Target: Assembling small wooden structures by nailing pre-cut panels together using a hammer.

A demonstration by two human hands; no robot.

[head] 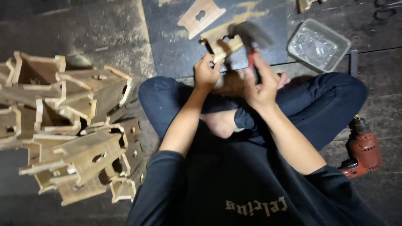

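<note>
near the top centre of the frame the left hand (206, 72) closes its fingers on a small wooden piece (222, 47), a pale slotted bit of board standing on the dark mat (167, 46). just to its right the right hand (261, 86) wraps around the red handle of a hammer (250, 37), fingers curled shut on the grip; the hammer's dark head is blurred and sits just above and beside the wooden piece (whether it touches the wood cannot be told). both forearms reach up from the bottom of the frame over crossed legs in dark blue trousers (326, 100), with a bare foot (220, 123) tucked between them.

further up the mat lies a flat wooden cut-out (201, 16) with a hole in its middle. in the upper right stands a clear plastic tub (318, 44). at the right edge, lower down, a red power drill (362, 148) lies on the floor. the left side of the frame is filled by a heap of wooden boxes (79, 125), stacked at angles.
</note>
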